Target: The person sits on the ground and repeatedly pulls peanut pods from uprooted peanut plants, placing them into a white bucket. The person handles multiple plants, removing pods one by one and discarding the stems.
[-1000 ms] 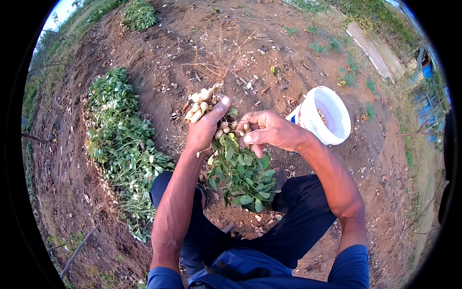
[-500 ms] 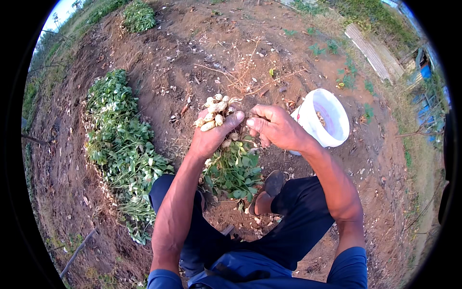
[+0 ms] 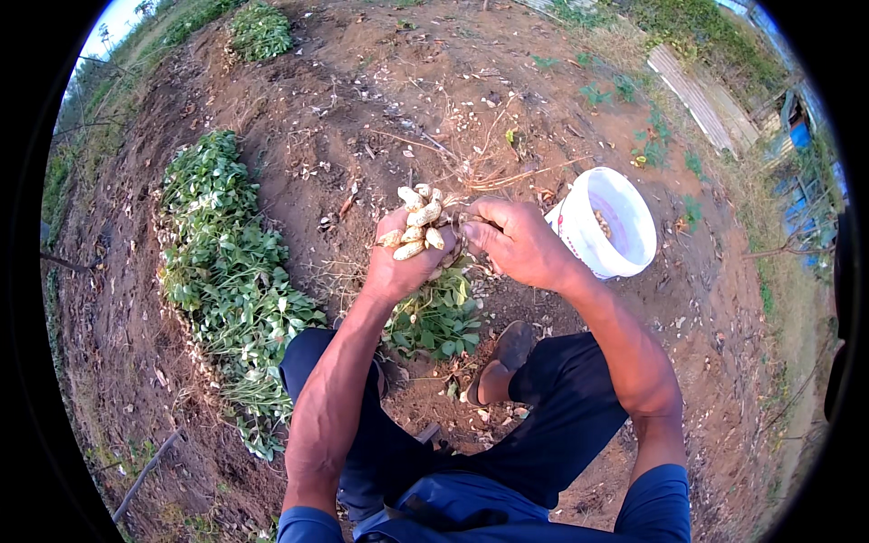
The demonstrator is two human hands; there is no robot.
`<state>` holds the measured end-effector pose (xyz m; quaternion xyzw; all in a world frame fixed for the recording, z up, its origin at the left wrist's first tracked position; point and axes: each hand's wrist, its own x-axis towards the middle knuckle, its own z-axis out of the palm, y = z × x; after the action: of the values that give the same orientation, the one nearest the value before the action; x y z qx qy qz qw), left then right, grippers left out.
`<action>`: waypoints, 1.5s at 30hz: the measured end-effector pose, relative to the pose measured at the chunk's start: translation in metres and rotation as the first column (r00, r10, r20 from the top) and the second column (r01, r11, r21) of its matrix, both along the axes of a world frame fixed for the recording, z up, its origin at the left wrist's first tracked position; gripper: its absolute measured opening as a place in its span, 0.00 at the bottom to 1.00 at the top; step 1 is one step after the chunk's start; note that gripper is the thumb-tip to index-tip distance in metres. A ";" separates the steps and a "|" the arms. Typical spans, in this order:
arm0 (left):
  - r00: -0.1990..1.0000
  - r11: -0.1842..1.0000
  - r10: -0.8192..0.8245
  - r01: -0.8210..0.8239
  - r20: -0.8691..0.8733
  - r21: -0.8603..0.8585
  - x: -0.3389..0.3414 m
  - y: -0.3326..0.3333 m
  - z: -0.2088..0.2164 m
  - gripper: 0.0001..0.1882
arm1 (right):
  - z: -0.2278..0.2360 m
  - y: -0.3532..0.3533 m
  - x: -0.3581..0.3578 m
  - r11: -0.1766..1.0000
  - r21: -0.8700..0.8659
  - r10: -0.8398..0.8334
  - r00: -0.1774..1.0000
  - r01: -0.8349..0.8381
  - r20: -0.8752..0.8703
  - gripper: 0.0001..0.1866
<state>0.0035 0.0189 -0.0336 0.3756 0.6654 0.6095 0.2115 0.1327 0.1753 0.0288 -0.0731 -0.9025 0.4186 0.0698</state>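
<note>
Several pale peanuts in their shells are bunched on top of my left hand, which is closed round them and the base of a peanut plant. The green leaves of that peanut plant hang below my hands, between my knees. My right hand is pinched shut close beside the bunch, thumb against forefinger. A small brownish thing shows at its fingertips, too hidden to name. Thin reddish-brown roots or stems spread out just beyond both hands.
A white bucket with some peanuts inside stands tilted to the right of my right hand. A long heap of leafy peanut plants lies on the left; a smaller green heap lies farther off. Corrugated sheets lie far right.
My left hand has turned and shifted slightly right with the peanut bunch. The hanging leaves and the thin roots have shifted too. My right hand stays close beside, still pinched.
</note>
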 end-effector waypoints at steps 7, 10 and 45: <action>0.945 0.974 0.137 -0.184 -0.298 -0.136 0.008 0.004 0.003 0.09 | -0.014 -0.009 0.002 0.870 0.492 0.094 0.984 -0.007 -0.152 0.07; 0.986 0.978 0.124 -0.140 -0.107 -0.153 0.007 0.005 0.002 0.09 | -0.014 -0.012 0.005 0.895 0.447 0.112 0.967 0.002 -0.228 0.07; 0.979 0.976 -0.172 0.184 0.108 -0.113 0.009 -0.009 0.011 0.22 | 0.015 0.021 0.011 0.782 -0.624 0.124 0.981 -0.002 0.152 0.15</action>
<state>0.0128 0.0099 -0.0222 0.3901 0.6539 0.5638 0.3200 0.1435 0.1960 0.0435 -0.1002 -0.7190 0.6854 -0.0562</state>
